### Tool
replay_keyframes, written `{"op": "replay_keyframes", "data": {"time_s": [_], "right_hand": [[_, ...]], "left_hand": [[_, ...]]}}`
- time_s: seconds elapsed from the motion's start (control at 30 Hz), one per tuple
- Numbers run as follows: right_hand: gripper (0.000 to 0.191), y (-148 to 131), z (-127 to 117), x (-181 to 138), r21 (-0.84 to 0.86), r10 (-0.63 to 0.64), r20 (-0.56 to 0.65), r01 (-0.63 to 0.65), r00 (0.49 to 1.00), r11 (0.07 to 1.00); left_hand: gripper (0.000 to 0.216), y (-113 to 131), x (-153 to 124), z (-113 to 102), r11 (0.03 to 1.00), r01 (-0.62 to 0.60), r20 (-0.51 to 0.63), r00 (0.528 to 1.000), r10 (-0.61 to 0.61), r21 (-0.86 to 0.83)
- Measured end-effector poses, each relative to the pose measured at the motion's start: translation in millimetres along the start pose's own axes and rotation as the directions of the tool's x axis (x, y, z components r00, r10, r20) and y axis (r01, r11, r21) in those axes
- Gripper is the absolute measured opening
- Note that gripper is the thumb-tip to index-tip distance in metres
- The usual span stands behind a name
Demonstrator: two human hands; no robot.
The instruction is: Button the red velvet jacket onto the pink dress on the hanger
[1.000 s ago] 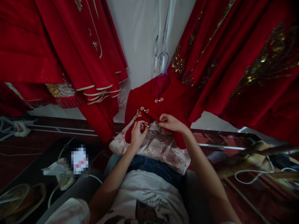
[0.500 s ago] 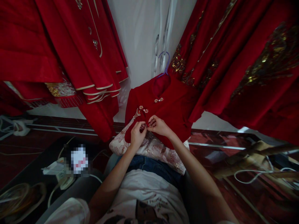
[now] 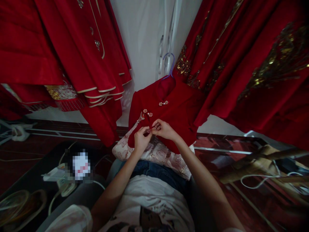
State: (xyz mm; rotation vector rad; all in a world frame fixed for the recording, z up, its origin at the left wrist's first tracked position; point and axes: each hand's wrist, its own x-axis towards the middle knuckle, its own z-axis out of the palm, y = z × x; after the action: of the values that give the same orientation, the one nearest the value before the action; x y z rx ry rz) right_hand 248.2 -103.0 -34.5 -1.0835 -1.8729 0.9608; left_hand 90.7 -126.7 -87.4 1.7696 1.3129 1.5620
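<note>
A small red jacket (image 3: pixel 178 109) on a purple hanger (image 3: pixel 169 64) lies across my lap over a pale patterned cloth (image 3: pixel 161 154). It has pearl clasp fastenings (image 3: pixel 163 103) down its front. My left hand (image 3: pixel 140 139) and my right hand (image 3: pixel 164 129) meet at the lowest pearl clasp (image 3: pixel 153 128). Both hands pinch it with their fingertips, thumbs and forefingers pressed together. A second fastening (image 3: pixel 146 113) sits just above my hands.
Red embroidered garments hang at the left (image 3: pixel 72 51) and at the right (image 3: pixel 253 64), close around the jacket. A white wall (image 3: pixel 145 42) is behind. A power strip with cables (image 3: pixel 60 177) lies at the lower left. White cord (image 3: pixel 256 182) runs over the dark glossy surface at the right.
My right hand has moved left from the jacket's front edge to meet my left hand at the lowest clasp. The red flap now covers more of the pale cloth.
</note>
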Motion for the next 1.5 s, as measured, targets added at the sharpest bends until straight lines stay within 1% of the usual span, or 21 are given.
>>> {"op": "replay_keyframes", "data": {"time_s": [0.1, 0.17, 0.23, 0.3, 0.37, 0.47, 0.57, 0.73, 0.87, 1.1, 1.23, 1.33, 1.4, 1.5], "right_hand": [[0.026, -0.2, -0.2, 0.8, 0.053, 0.031, 0.018, -0.032, 0.999, 0.998], [0.024, -0.3, 0.0, 1.2, 0.094, 0.059, 0.027, -0.061, 0.998, 0.994], [0.021, -0.7, 0.4, 1.3, 0.123, 0.072, 0.027, -0.075, 0.997, 0.99], [0.018, -1.2, 0.8, 1.1, 0.123, 0.066, 0.026, -0.068, 0.998, 0.99], [0.015, -2.0, 0.8, 0.8, 0.108, 0.052, 0.032, -0.055, 0.998, 0.993], [0.013, -3.1, -0.5, 1.0, 0.115, 0.048, 0.043, -0.053, 0.998, 0.992], [0.014, -3.2, -2.4, 2.0, 0.119, 0.062, 0.015, -0.064, 0.998, 0.991], [0.013, -2.0, -2.1, 3.5, 0.01, -0.001, -0.062, 0.002, 0.998, 1.0], [0.011, -2.2, 0.2, 4.0, -0.091, -0.063, -0.075, 0.057, 0.995, 0.994], [0.011, -4.0, 2.6, 4.0, -0.181, -0.13, -0.078, 0.114, 0.988, 0.977], [0.011, -3.4, 6.9, 2.8, -0.253, -0.156, -0.079, 0.132, 0.985, 0.959], [0.013, -1.0, 8.0, 1.5, -0.342, -0.147, -0.068, 0.115, 0.987, 0.933], [0.013, -1.0, 3.8, -0.4, -0.379, -0.086, 0.003, 0.081, 0.996, 0.922], [0.013, -7.1, -12.6, -5.4, -0.365, 0.002, 0.161, 0.058, 0.987, 0.929]], "left_hand": [[0.024, -1.3, 3.3, -0.1, 0.973, 0.159, 0.034, 0.987, -0.156, -0.164], [0.022, -0.1, 5.7, -1.4, 0.951, 0.202, 0.041, 0.979, -0.198, -0.232], [0.022, 2.3, 7.6, -3.1, 0.941, 0.203, 0.04, 0.979, -0.2, -0.271], [0.026, 4.6, 8.5, -4.4, 0.937, 0.203, 0.046, 0.979, -0.198, -0.283], [0.031, 5.8, 8.7, -4.8, 0.939, 0.209, 0.046, 0.978, -0.204, -0.274], [0.03, 5.5, 8.3, -4.5, 0.943, 0.214, 0.044, 0.977, -0.209, -0.255], [0.029, 3.8, 7.6, -3.8, 0.949, 0.214, 0.049, 0.977, -0.208, -0.232], [0.028, 1.6, 5.9, -1.6, 0.952, 0.212, 0.053, 0.977, -0.206, -0.221], [0.026, 0.4, 4.5, -0.2, 0.95, 0.223, 0.04, 0.975, -0.219, -0.221], [0.022, -4.4, 5.2, -2.9, 0.96, 0.194, 0.057, 0.981, -0.187, -0.203], [0.019, -11.0, 7.8, -7.4, 0.965, 0.156, 0.083, 0.986, -0.141, -0.21], [0.014, -14.7, 10.0, -9.2, 0.984, 0.093, 0.095, 0.992, -0.079, -0.154], [0.011, -14.1, 11.1, -9.5, 0.997, 0.037, 0.063, 0.997, -0.033, -0.073], [0.011, -9.2, 12.6, -10.6, 0.999, -0.009, -0.055, 0.998, 0.011, 0.04]]}}
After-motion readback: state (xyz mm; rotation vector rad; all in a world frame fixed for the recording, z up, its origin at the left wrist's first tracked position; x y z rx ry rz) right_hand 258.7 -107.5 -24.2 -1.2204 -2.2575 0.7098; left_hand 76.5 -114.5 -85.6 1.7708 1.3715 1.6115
